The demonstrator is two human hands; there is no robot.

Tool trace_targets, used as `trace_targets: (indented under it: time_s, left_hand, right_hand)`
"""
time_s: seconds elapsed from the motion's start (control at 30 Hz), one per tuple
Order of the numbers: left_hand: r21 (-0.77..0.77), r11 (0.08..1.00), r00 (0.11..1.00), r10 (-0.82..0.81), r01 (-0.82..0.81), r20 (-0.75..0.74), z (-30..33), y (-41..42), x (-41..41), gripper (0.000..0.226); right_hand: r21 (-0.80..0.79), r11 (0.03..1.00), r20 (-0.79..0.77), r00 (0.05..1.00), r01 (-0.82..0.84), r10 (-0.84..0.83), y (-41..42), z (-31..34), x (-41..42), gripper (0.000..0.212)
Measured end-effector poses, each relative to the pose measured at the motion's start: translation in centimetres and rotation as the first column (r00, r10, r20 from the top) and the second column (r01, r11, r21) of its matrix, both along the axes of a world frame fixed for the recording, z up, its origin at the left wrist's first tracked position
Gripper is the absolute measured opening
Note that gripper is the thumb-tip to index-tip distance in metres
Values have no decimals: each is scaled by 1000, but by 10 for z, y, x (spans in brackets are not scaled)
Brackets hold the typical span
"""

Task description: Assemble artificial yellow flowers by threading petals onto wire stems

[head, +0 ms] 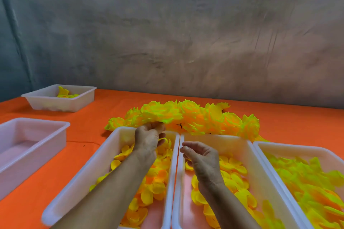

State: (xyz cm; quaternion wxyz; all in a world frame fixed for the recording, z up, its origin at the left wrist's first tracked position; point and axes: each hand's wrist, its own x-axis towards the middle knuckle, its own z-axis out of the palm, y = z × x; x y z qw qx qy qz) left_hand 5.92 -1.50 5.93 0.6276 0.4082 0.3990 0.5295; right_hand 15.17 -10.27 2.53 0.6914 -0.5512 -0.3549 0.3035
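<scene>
Three white trays stand side by side in front of me; the left one (104, 156) and the middle one (240, 147) hold loose yellow petals (156, 182), the right one (316, 149) greener petals. My left hand (149, 139) is raised over the left tray's far end, fingers curled round a yellow petal piece (162, 139). My right hand (201, 156) hovers over the middle tray with thumb and forefinger pinched together; what they pinch is too thin or blurred to make out. A heap of finished yellow flowers (186, 117) lies just beyond the trays.
An empty white tray (33, 135) sits at the left on the orange table (89, 117). A smaller white tub (59, 97) with a few yellow pieces stands at the far left. A thin dark wire (81, 142) lies on the cloth. A grey wall closes the back.
</scene>
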Motion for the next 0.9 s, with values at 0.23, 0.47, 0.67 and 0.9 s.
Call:
trace_targets:
  time_s: [0.23, 0.47, 0.67, 0.9]
  left_hand:
    - [22, 977, 977, 212, -211, -11, 12, 68, -13, 26]
    - [-28, 947, 944, 318, -321, -86, 13, 132, -16, 32]
    - [-57, 922, 916, 372, -384, -150, 24, 187, -15, 32]
    - [16, 971, 793, 205, -239, -574, 0, 206, -18, 24]
  right_hand:
    - [-65, 998, 66, 998, -3, 7, 6, -5, 12, 20]
    - [-107, 991, -2, 996, -85, 85, 11, -16, 15, 22]
    - [-129, 980, 7, 989, -148, 151, 12, -15, 18, 24]
    - [-141, 972, 12, 982, -186, 189, 12, -11, 20, 24]
